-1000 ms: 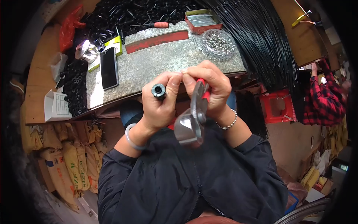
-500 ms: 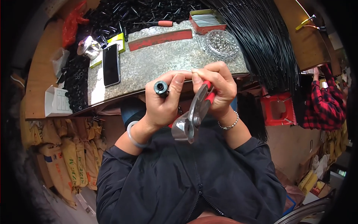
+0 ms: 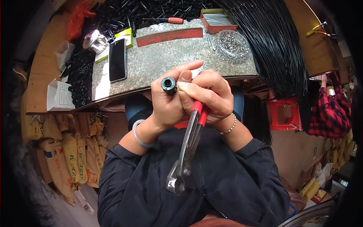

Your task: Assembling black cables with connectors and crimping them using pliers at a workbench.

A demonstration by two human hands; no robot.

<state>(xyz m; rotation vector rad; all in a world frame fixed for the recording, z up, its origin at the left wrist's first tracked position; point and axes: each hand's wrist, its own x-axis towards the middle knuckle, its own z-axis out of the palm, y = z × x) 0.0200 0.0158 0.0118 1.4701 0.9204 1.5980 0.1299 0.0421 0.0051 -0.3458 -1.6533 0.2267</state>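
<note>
My left hand (image 3: 163, 104) is closed around a short black cylinder (image 3: 168, 84), its round open end facing up and its index finger stretched out to the right. Against the cylinder's right side, the thumb and fingers of my right hand (image 3: 212, 92) are pinched together. Whatever small piece lies between those fingertips is too hidden to make out. My right hand also keeps hold of red-handled cutting pliers (image 3: 186, 145), the handles tucked in the palm. Their curved metal jaws hang down in front of my dark jacket.
On the grey bench top (image 3: 159, 60) lie a phone (image 3: 117, 62), a red strip (image 3: 170, 37) and a clear dish (image 3: 231, 43) of small metal pieces. Behind are a screwdriver (image 3: 175, 20) and a red tin (image 3: 223, 28). Black rods (image 3: 272, 49) flank the right; a person in checks (image 3: 331, 115) is beyond.
My right hand has come down and left, its fingertips now at the cylinder. The pliers' jaws have swung lower. My left index finger has stretched away from the right fingertips.
</note>
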